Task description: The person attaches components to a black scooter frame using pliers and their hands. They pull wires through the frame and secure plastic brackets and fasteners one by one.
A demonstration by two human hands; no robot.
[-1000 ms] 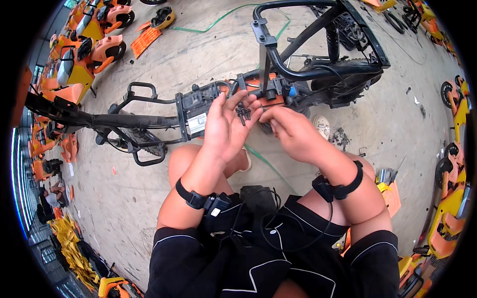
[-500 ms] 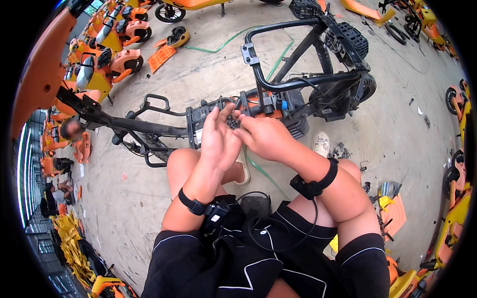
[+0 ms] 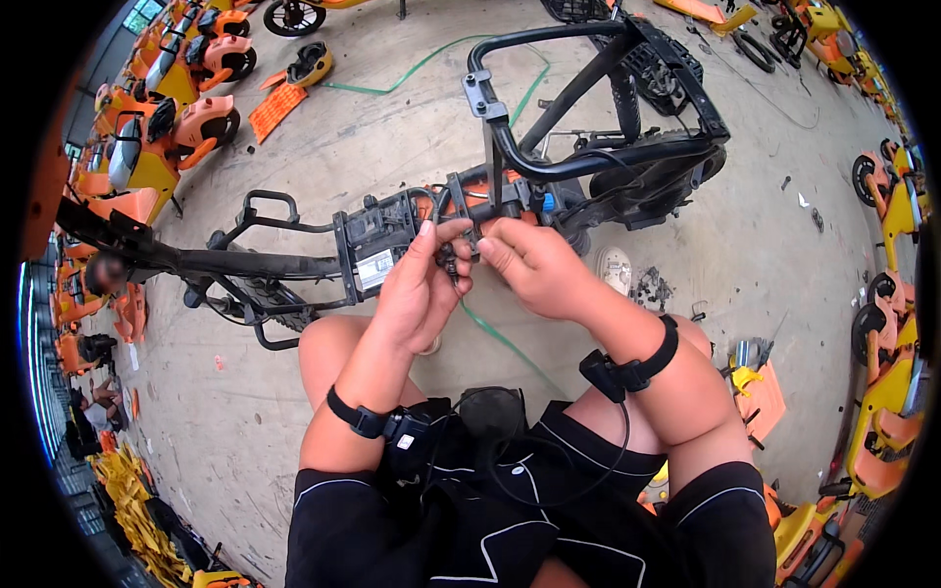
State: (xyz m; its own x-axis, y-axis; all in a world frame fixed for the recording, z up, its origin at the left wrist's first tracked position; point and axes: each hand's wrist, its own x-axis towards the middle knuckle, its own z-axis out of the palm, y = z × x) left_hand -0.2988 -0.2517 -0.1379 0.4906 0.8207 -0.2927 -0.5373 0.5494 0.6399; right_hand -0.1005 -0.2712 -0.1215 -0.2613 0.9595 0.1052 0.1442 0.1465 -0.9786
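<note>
In front of me stands a stripped scooter frame [image 3: 294, 260] of black tube, a bent black loop [image 3: 627, 162] rising over its middle. My left hand [image 3: 412, 294], palm turned inward, has its fingers curled round a small cluster of dark screws [image 3: 450, 263]. Close beside it, my right hand [image 3: 539, 269] is closed in a pinch at the frame's middle; whatever its fingertips hold is hidden. Just beyond the hands lie a black battery-like box [image 3: 371, 233] and orange parts inside the frame. A blue connector [image 3: 548, 202] shows past my right hand.
Small dark bits [image 3: 652, 287] lie on the concrete floor by my shoe [image 3: 615, 269]. An orange panel [image 3: 760, 400] rests to the right. Rows of orange and yellow scooters [image 3: 176, 147] line both sides. A green strap [image 3: 402, 80] crosses the floor. Another person [image 3: 101, 407] sits far left.
The view has shifted, so the frame appears farther left. My left fingers have curled in from a more open palm, showing the screws; my right hand has drawn slightly away from it.
</note>
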